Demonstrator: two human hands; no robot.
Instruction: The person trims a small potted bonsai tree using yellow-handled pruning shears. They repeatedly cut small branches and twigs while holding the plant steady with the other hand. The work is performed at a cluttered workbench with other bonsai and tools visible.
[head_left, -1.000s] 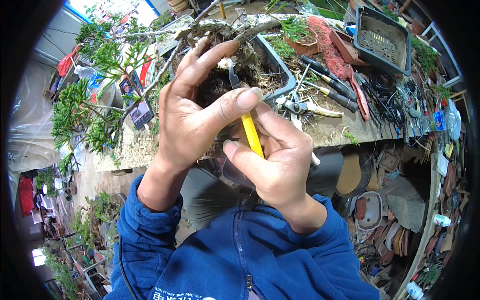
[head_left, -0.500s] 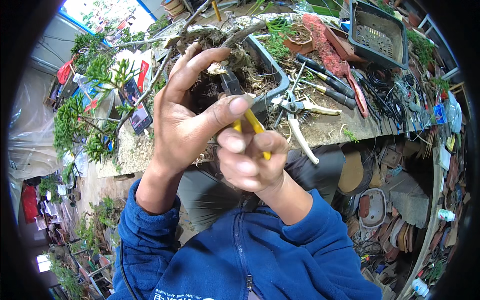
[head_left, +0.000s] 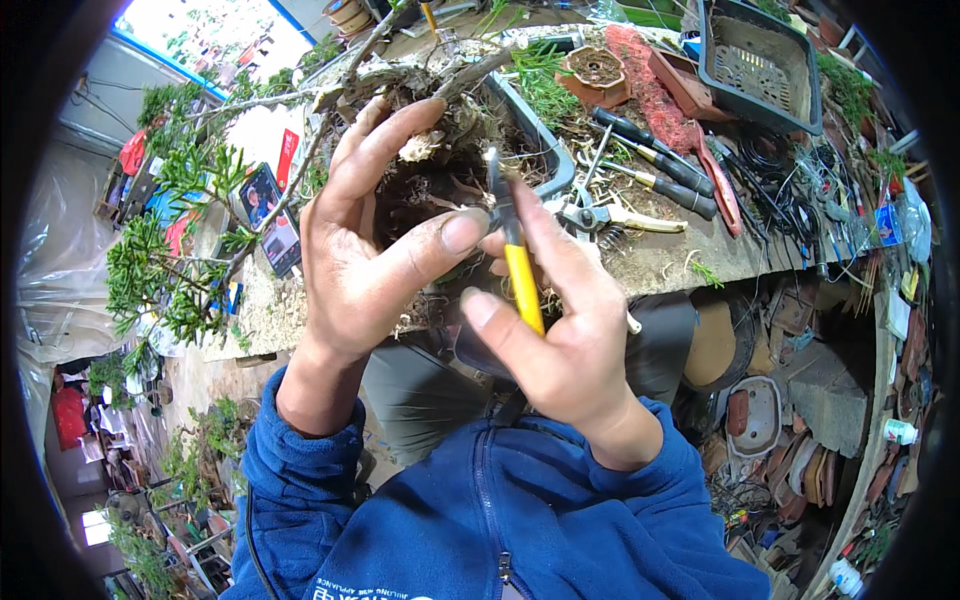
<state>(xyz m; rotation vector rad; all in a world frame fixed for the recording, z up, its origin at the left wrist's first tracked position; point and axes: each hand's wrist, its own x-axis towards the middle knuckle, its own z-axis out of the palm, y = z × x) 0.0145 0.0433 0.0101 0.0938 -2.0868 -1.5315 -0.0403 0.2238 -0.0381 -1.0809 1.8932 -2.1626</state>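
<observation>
A juniper bonsai with a gnarled trunk [head_left: 466, 122] and green foliage [head_left: 180, 285] lies over a grey plastic pot [head_left: 568, 168]. My left hand [head_left: 345, 245] grips its woody base, fingers curled over the trunk and thumb stretched toward the right hand. A pale, splintered patch of wood [head_left: 418, 148] shows beyond the left fingers. In my right hand [head_left: 580, 330] are yellow-handled pliers [head_left: 522, 285], jaws pointing up and apart from the splintered patch. The thumb and index finger lie along the handle; the other fingers are partly hidden.
White-handled pruning shears [head_left: 640, 220] lie right of the pot, beside several dark-handled tools [head_left: 680, 190]. Farther back are a small octagonal clay pot [head_left: 600, 75] and a dark mesh-bottomed tray [head_left: 755, 75]. A phone [head_left: 268, 220] stands left behind the branches.
My right hand has drawn the pliers right, away from the splintered wood, and turned so its back and thumb show. My left hand stays on the trunk, shifted slightly left.
</observation>
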